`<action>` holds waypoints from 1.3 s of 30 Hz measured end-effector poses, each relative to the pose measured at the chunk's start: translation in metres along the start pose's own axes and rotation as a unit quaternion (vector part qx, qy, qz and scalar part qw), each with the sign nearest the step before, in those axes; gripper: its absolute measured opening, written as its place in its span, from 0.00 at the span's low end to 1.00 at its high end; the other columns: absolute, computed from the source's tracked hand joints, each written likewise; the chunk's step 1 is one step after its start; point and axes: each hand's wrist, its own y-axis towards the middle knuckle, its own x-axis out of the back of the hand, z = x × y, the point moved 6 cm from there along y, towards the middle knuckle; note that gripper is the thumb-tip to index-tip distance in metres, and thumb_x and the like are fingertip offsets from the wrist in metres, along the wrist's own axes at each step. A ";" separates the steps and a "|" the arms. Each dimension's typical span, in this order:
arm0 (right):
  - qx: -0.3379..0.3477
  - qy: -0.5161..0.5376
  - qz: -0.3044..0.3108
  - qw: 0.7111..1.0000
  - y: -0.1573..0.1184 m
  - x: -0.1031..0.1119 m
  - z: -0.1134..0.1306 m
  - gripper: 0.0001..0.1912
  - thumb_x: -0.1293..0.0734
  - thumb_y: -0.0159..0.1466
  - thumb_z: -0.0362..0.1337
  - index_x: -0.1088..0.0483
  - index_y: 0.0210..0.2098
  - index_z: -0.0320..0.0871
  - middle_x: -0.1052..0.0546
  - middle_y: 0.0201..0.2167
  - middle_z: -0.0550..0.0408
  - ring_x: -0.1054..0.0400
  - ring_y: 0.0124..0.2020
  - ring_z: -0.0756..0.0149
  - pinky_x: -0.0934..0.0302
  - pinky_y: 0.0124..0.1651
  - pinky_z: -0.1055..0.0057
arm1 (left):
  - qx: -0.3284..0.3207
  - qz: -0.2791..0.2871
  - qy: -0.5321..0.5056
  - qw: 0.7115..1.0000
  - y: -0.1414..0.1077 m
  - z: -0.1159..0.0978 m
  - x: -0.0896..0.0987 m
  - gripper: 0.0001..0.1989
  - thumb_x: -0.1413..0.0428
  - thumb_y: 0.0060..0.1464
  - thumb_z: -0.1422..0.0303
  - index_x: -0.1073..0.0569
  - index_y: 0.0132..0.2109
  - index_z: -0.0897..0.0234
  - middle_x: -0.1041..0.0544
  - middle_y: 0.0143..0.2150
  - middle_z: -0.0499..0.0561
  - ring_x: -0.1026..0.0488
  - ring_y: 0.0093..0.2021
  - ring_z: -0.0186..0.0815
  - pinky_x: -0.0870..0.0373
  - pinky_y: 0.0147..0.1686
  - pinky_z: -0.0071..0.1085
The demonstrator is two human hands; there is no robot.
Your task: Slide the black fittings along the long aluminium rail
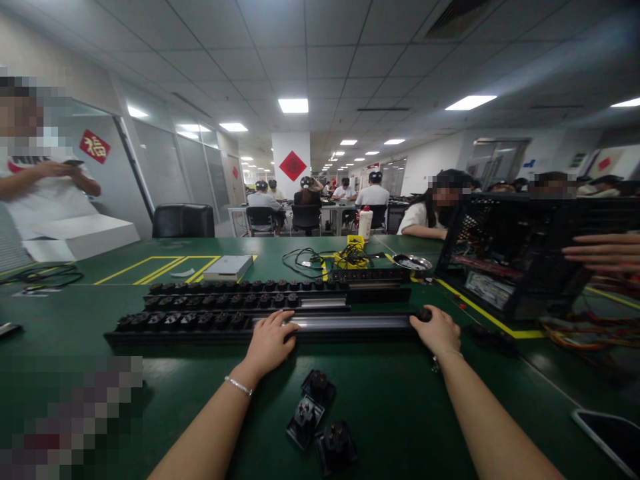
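Note:
A long black power strip housing (350, 325) lies across the table before me, its bare silvery channel showing on the right half. Black socket modules (200, 321) sit in a row along its left half. At the end of that row, my left hand (273, 341) grips the housing, fingers over the top and thumb at the near side. My right hand (441, 331) pinches a small black socket module (424, 313) at the housing's right end; its fingertips are partly hidden. Several loose black socket modules (336, 445) lie on the green table (400, 413) between my forearms.
Behind stand more partly filled power strips (325, 303). An open black computer case (495, 260) is at the right, with another person's hand (603, 252) beside it. A metal bowl (413, 262), yellow bin (355, 241), black cables (305, 259), white box (229, 267) and phone (610, 437) lie around.

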 end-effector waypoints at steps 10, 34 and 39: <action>0.020 -0.003 -0.018 1.000 0.006 -0.003 -0.004 0.30 0.39 0.53 0.51 0.36 0.52 0.46 0.35 0.54 0.45 0.41 0.53 0.47 0.42 0.50 0.54 | 0.004 0.002 -0.002 1.000 0.000 0.000 0.000 0.14 0.49 0.51 0.66 0.27 0.45 0.48 0.34 0.59 0.44 0.42 0.60 0.42 0.42 0.53 0.45; 0.014 0.026 -0.019 0.999 0.014 -0.001 -0.012 0.29 0.38 0.53 0.48 0.36 0.52 0.43 0.32 0.50 0.44 0.36 0.50 0.52 0.41 0.50 0.59 | 0.011 0.011 0.000 1.000 0.000 0.000 -0.001 0.14 0.49 0.51 0.65 0.27 0.45 0.47 0.34 0.59 0.44 0.42 0.61 0.42 0.42 0.54 0.45; 0.019 0.042 -0.019 0.999 0.016 -0.001 -0.013 0.28 0.38 0.53 0.46 0.36 0.51 0.40 0.30 0.48 0.43 0.35 0.49 0.53 0.41 0.50 0.61 | 0.008 0.010 0.002 1.000 0.000 0.000 0.000 0.14 0.49 0.51 0.65 0.27 0.45 0.47 0.34 0.59 0.44 0.42 0.61 0.42 0.42 0.54 0.45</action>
